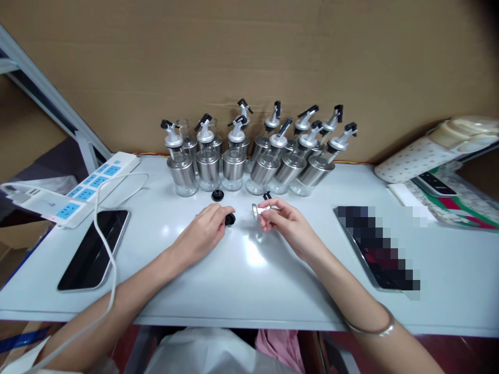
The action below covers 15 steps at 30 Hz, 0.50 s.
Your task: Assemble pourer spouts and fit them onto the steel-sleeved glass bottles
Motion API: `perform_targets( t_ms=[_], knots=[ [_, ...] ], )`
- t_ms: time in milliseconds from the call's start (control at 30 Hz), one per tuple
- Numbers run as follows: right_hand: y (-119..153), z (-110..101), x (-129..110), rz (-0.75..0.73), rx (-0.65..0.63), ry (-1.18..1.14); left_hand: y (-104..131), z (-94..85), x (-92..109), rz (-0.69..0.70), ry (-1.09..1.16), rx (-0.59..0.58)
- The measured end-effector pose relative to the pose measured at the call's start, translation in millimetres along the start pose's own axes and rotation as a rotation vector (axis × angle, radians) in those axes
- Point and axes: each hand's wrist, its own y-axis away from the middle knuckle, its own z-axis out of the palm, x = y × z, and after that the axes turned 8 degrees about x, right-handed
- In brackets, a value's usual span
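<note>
In the middle of the table my right hand (278,218) pinches a silver pourer top (255,211) with a black flip lid, its round base turned to the left. My left hand (208,228) is closed on a black stopper (230,219) at its fingertips, close to the tabletop. The two parts are apart, with a small gap between my hands. Just beyond my left hand a second black stopper (218,195) lies on the table. Behind my hands stand several glass oil bottles (234,169) with steel sleeves, many of them topped with pourers.
A white power strip (97,182) with a cable and a dark phone (95,249) lie at the left. To the right are another phone (374,249), a spotted white tumbler (421,153) on its side and a patterned pouch (468,202). Cardboard (249,57) closes the back.
</note>
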Motion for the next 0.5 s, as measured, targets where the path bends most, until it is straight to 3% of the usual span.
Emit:
perform_targets(
  t_ms=[200,500],
  knots=[
    [1.0,0.7,0.6,0.027,-0.112,-0.059,-0.8,-2.9,9.2,0.136,0.202,0.198],
    [4.2,0.5,-0.3,0.041,-0.257,-0.099,4.6,0.0,11.3,0.202,0.291,0.222]
  ],
)
